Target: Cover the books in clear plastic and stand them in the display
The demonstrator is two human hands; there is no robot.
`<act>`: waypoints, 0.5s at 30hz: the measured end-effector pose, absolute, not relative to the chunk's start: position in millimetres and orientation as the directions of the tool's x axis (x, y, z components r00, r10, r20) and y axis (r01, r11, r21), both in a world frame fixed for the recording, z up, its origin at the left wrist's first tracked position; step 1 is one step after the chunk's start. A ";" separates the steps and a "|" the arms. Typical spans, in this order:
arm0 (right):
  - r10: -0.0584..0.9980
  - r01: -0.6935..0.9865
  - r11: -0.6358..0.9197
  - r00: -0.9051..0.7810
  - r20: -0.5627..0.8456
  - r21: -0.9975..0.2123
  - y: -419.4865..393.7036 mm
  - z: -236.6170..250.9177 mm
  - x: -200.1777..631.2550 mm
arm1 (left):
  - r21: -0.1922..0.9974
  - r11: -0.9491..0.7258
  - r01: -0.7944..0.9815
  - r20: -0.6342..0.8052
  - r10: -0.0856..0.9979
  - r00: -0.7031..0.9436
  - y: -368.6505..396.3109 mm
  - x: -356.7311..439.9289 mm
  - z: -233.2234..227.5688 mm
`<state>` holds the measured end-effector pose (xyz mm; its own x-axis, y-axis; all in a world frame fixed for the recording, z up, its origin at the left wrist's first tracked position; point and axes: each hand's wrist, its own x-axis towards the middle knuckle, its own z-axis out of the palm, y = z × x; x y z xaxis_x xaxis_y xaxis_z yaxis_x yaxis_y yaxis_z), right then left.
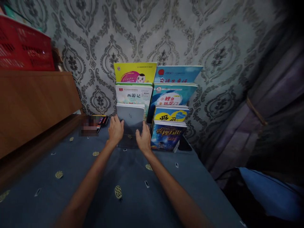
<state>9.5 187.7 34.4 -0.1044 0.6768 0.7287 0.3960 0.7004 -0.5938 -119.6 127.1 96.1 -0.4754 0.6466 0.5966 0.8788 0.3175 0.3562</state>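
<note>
A plain grey book (131,116) stands upright in the front left row of the display of books. My left hand (116,129) grips its left edge, thumb on the front and fingers partly hidden around the side. At the right edge, my right hand (143,136) holds the same book, its thumb towards the cover. Right behind it rises a white book with Chinese characters (133,94), and behind that a taller yellow book (135,71). Beside my right hand a dark blue book (167,136) stands in front of a yellow-and-blue book (169,114).
Farther back on the right are two blue books, one with fish-title lettering (174,93). A small pile of books (103,122) lies left, partly blurred out. A wooden cabinet (40,104) bears a red basket (23,44). A curtain (237,133) hangs beyond the cloth's right edge.
</note>
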 end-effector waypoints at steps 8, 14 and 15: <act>0.670 0.371 0.711 -0.099 0.736 -0.598 187.9 29.1 8.4 | 0.411 0.214 0.886 0.693 0.559 -0.456 134.6 -125.8 74.0; 0.658 0.363 0.721 -0.092 0.747 -0.590 192.0 22.6 10.2 | 0.451 0.131 0.883 0.730 0.514 -0.449 139.0 -130.8 64.2; 0.657 0.364 0.722 -0.096 0.747 -0.589 193.1 21.5 11.0 | 0.457 0.126 0.881 0.728 0.517 -0.451 138.8 -131.6 64.5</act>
